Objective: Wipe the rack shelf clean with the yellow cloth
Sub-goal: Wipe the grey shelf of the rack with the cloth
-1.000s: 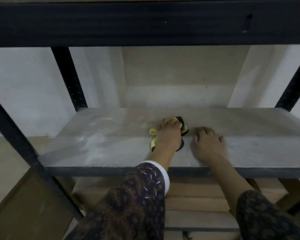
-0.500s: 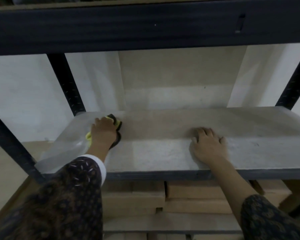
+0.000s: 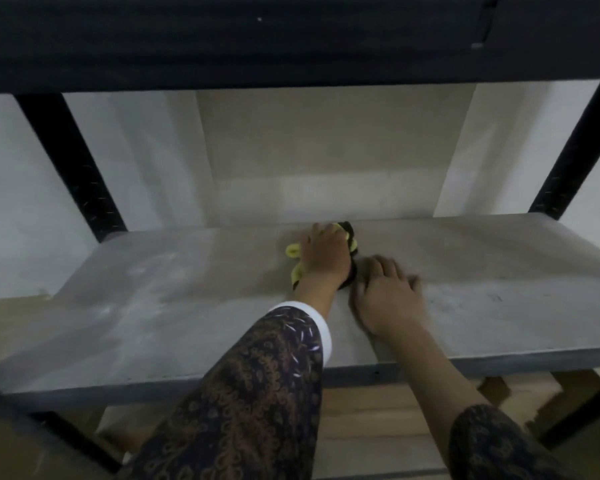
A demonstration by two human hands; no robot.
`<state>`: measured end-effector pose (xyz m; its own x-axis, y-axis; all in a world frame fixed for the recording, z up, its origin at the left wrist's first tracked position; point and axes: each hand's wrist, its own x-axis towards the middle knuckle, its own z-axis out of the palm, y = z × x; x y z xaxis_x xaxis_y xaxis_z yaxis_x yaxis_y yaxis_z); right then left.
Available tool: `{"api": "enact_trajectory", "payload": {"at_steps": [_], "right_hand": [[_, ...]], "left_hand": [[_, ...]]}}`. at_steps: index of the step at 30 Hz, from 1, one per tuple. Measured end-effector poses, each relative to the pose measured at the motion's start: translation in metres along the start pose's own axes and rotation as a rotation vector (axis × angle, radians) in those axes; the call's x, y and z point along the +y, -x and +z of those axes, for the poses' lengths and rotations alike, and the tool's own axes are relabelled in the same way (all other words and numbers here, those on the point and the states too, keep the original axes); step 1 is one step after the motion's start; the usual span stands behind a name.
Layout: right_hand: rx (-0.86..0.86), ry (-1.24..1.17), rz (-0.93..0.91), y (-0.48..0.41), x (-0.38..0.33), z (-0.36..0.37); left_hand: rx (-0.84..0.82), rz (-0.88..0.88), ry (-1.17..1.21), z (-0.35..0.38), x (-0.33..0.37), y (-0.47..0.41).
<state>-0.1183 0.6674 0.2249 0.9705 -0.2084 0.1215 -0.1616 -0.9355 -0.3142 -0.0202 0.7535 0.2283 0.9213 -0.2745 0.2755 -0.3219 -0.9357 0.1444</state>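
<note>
The grey rack shelf [image 3: 160,306] runs across the middle of the view, with pale dusty smears on its left part. My left hand [image 3: 326,254] presses the yellow cloth [image 3: 293,251], which has a black edge, flat onto the shelf near the back middle; most of the cloth is hidden under the hand. My right hand [image 3: 387,296] lies palm down on the shelf just to the right, fingers spread, almost touching the cloth's dark edge.
A black crossbeam [image 3: 291,39] hangs low overhead. Black uprights stand at the back left [image 3: 73,168] and back right [image 3: 575,150], another at the front left. Wooden boards [image 3: 378,420] are stacked below the shelf. A pale wall lies behind.
My left hand swept the cloth from the shelf's middle to the far left, then back to the middle and nearer the rear. My right hand stayed planted on the shelf.
</note>
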Motion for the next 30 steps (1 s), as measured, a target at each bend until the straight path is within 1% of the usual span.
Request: {"api": "enact_trajectory", "payload": {"at_steps": [3, 5, 10, 17, 21, 23, 25, 26, 28, 30], "right_hand": [[-0.01, 0.023, -0.001, 0.001, 0.0, 0.001], [-0.024, 0.027, -0.004, 0.001, 0.0, 0.001], [-0.037, 0.009, -0.005, 0.002, 0.001, -0.002], [-0.044, -0.012, -0.011, 0.004, 0.002, -0.004], [-0.036, -0.012, -0.012, 0.005, 0.003, -0.003], [-0.04, -0.003, -0.01, 0.004, 0.001, -0.002], [-0.047, 0.001, -0.012, 0.003, 0.0, -0.002], [-0.048, 0.004, -0.012, 0.002, 0.0, -0.002], [-0.039, 0.021, -0.009, 0.002, -0.001, -0.002], [-0.037, 0.05, -0.01, 0.003, -0.002, -0.003]], "left_hand": [[0.044, 0.005, -0.063, 0.004, -0.016, -0.008], [0.053, -0.028, -0.102, 0.0, -0.034, -0.012], [0.055, -0.196, -0.135, -0.009, -0.092, -0.012], [0.023, -0.375, -0.197, -0.033, -0.168, 0.015], [0.007, -0.498, -0.226, -0.057, -0.189, 0.034], [0.056, -0.472, -0.19, -0.07, -0.182, 0.037], [0.12, -0.373, -0.065, -0.077, -0.151, 0.038], [0.124, -0.313, -0.016, -0.077, -0.126, 0.039], [0.049, -0.172, 0.001, -0.068, -0.076, 0.046], [-0.135, -0.055, 0.0, -0.05, -0.044, 0.061]]}}
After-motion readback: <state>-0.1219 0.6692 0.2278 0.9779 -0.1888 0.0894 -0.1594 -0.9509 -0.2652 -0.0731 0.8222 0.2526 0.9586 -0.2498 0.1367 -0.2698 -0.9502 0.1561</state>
